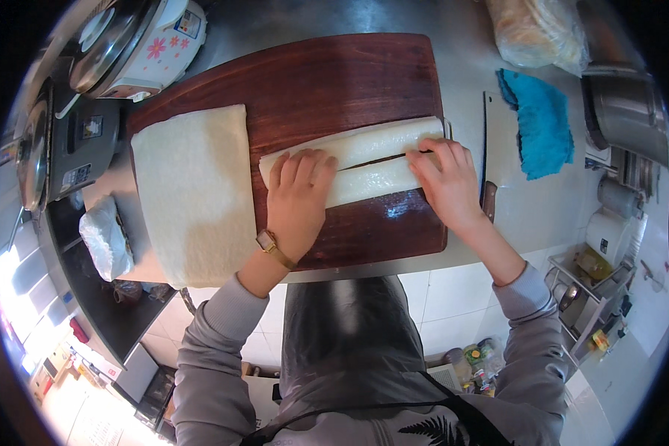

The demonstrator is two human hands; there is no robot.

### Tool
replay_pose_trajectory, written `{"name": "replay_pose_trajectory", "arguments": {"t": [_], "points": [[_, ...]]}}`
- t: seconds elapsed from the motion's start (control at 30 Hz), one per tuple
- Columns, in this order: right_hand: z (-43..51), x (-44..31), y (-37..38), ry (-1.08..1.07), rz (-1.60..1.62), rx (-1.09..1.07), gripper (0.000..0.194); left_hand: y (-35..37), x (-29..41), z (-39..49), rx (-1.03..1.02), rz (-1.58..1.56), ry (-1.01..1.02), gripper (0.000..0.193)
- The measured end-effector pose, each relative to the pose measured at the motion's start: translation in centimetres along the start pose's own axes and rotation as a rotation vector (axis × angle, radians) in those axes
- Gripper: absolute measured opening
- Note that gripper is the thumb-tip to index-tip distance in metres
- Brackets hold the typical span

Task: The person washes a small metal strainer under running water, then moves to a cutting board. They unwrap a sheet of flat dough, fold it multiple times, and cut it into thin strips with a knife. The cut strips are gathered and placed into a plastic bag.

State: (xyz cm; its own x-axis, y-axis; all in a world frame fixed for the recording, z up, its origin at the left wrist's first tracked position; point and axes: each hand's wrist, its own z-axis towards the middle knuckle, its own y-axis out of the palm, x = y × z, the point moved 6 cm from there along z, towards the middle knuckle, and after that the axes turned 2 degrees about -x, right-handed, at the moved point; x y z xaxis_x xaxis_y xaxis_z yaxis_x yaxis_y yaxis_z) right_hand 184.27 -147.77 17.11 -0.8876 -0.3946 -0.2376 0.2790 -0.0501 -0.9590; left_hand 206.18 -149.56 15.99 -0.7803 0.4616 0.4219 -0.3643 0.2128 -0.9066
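Note:
A pale, glossy dough-like sheet [376,181] lies across a dark red-brown wooden board [340,78], its two long sides turned inward with a narrow dark gap between them. My left hand [300,192] lies over the sheet's left end, fingers bent at the near fold and thumb hidden. At the right end, my right hand [446,173] holds the near fold's edge between thumb and fingers. Left of both hands, a flat cream cloth-like sheet [195,189] with darker patches covers part of the board and reaches past the counter's front edge.
A cleaver [504,134] rests right of the board, partly under a blue cloth [546,125]. Behind them is a filled clear plastic bag [538,33]. A flowered white cooker [156,50] and a dark grey cooker [83,134] stand left, near a white plastic packet [106,240].

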Motion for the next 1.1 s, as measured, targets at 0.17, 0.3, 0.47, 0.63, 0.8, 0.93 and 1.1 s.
{"name": "replay_pose_trajectory", "arguments": {"t": [0.17,0.3,0.47,0.63,0.8,0.93,1.1], "points": [[-2.2,0.7,0.3,0.323,0.209,0.259,0.042,1.8,3.8,0.9,0.058,0.003,0.089,0.069],[-2.2,0.9,2.7,0.550,0.485,0.263,0.054,2.8,3.9,2.3,0.060,0.045,0.050,0.061],[0.2,1.6,3.0,0.404,0.190,0.211,0.048,3.3,3.4,3.0,0.040,0.166,0.074,0.063],[1.1,1.6,2.8,0.324,0.114,0.304,0.042,2.3,1.5,1.7,-0.005,0.174,0.086,0.069],[1.9,2.1,3.0,0.471,0.103,0.303,0.034,0.1,-3.8,0.5,0.021,0.252,-0.164,0.058],[2.7,2.2,2.8,0.491,0.010,0.296,0.020,-0.2,-3.8,0.3,0.247,0.270,-0.077,0.045],[2.3,1.2,2.5,0.398,0.013,0.326,0.016,0.9,-5.1,-0.5,0.059,0.114,-0.216,0.042]]}}
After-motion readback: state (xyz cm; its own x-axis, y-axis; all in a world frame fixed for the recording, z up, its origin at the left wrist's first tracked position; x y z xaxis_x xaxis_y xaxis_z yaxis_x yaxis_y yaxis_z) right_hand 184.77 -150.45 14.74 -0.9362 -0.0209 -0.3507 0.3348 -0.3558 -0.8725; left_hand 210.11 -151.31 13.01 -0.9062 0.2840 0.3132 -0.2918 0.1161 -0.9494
